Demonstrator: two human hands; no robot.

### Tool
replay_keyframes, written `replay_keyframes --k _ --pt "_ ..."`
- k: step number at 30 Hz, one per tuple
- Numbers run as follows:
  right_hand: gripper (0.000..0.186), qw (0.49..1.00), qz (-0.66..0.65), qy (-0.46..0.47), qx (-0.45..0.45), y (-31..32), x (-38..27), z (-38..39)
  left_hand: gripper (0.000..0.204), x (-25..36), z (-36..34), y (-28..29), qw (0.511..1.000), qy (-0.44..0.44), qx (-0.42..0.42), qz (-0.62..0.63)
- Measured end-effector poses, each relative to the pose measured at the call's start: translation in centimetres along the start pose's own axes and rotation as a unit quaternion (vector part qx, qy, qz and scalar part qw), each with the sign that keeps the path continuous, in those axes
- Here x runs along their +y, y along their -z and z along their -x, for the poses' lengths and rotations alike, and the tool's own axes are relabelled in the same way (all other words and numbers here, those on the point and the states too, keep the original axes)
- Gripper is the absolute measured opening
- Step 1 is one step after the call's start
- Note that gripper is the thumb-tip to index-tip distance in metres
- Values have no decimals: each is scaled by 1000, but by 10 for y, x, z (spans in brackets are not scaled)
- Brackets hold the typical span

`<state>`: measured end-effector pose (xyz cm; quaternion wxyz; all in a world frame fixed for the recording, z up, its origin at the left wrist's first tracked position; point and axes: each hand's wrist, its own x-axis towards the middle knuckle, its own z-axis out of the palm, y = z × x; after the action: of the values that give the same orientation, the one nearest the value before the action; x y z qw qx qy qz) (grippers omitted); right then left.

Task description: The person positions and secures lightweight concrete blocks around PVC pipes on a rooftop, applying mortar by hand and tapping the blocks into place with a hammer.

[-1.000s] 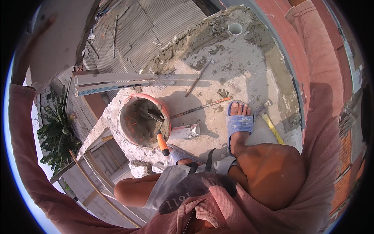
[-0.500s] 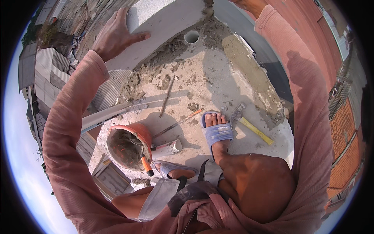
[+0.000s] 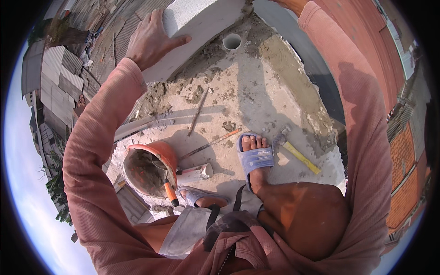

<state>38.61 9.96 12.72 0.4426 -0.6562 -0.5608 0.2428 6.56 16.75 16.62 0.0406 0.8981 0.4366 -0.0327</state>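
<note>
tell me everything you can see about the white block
The block is straight-edged and thick, cement-like in look, with a grainy, sunlit narrow face and a broader shaded one. It slants across the top of the view, partly cut off by the picture edge. The left grip clasps its left end, thumb against the shaded face; whether the mostly cut-off right grip touches it is unclear. Its lower edge runs along the mortar; contact there is unclear.

Concrete floor (image 3: 275,94) rough, sunlit, crossed by hard shadows (image 3: 252,87). Grey corrugated roofs (image 3: 59,75) lie left; orange tiles (image 3: 403,146) right. Sky (image 3: 27,183) pale.
</note>
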Motion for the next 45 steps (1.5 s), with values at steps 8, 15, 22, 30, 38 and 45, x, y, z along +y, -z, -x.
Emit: replay_keyframes --k 8,15,22,30,38,45 --pt "45 1000 -25 11 5 -28 -4 -10 110 5 9 0 1000 5 15 24" --pt "45 998 -58 23 1 -61 -19 -18 89 -24 24 -26 952 42 -43 299" --pt "45 997 -74 11 28 -60 -5 -22 69 -18 22 -2 959 -79 -20 270" --pt "45 996 -85 9 38 -67 -9 -22 72 -137 93 -66 947 -120 128 268" --pt "45 994 -99 4 42 -75 -5 -24 80 -73 117 -22 839 251 319 362" --pt "45 992 -116 6 50 -85 -6 -25 80 -70 115 -103 597 276 442 609"
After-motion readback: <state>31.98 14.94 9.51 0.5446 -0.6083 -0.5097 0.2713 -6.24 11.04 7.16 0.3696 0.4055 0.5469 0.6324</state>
